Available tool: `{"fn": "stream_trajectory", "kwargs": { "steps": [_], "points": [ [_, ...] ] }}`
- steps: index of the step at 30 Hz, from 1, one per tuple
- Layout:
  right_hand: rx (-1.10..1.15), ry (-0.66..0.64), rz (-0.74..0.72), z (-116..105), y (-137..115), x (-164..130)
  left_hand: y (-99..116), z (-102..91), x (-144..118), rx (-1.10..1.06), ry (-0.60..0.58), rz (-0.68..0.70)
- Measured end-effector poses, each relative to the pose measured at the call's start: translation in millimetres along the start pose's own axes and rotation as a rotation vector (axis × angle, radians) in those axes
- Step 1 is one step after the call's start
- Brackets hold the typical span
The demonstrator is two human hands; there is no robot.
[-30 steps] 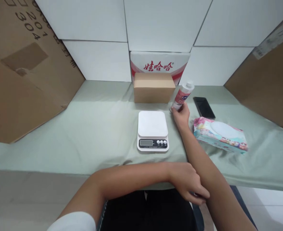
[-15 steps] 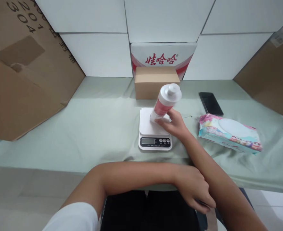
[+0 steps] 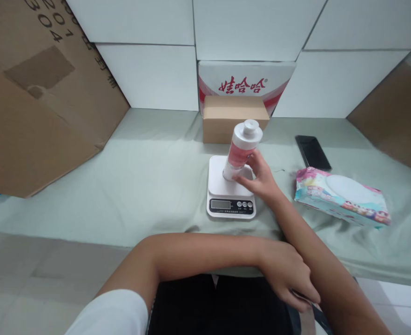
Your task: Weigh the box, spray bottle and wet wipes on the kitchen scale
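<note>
A: Nearest, the left hand [image 3: 289, 274] is rested on the right forearm, fingers loosely curled, nothing held.

B: Farther, the pink-and-white plastic bottle [image 3: 242, 148] is grasped by the right hand [image 3: 257, 179] on the white digital kitchen scale [image 3: 230, 188]; it should be centred upright before release.

Hidden / cut off / unreadable

White digital scale [image 3: 230, 186]: display too small to read. Large brown cardboard box [image 3: 34, 93] cut by left and top edges. Left hand [image 3: 289, 274]: fingertips tucked under right forearm, grip unclear.
</note>
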State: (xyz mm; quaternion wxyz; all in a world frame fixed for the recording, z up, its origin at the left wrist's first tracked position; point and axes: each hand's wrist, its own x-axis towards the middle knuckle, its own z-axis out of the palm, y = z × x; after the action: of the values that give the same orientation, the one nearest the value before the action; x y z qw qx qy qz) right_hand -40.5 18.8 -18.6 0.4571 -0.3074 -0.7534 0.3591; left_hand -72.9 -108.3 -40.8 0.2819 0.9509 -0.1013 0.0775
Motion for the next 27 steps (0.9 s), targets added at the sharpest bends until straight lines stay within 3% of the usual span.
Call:
{"fn": "stream_trajectory", "kwargs": {
  "steps": [6, 10, 18, 27],
  "points": [
    [0.040, 0.485, 0.012, -17, 13, 5, 1, -0.9, -2, 0.029, 0.026, -0.031],
    [-0.018, 0.585, 0.066, -15, 14, 5, 1, -0.3, -2, 0.042, 0.040, -0.035],
    [-0.079, 0.525, 0.070, -9, 14, 5, 4, -6.6, -3, 0.047, 0.025, -0.039],
    [-0.096, 0.212, -0.018, -5, 17, 2, 4, -7.5, -2, 0.026, 0.024, -0.039]
  ]
}}
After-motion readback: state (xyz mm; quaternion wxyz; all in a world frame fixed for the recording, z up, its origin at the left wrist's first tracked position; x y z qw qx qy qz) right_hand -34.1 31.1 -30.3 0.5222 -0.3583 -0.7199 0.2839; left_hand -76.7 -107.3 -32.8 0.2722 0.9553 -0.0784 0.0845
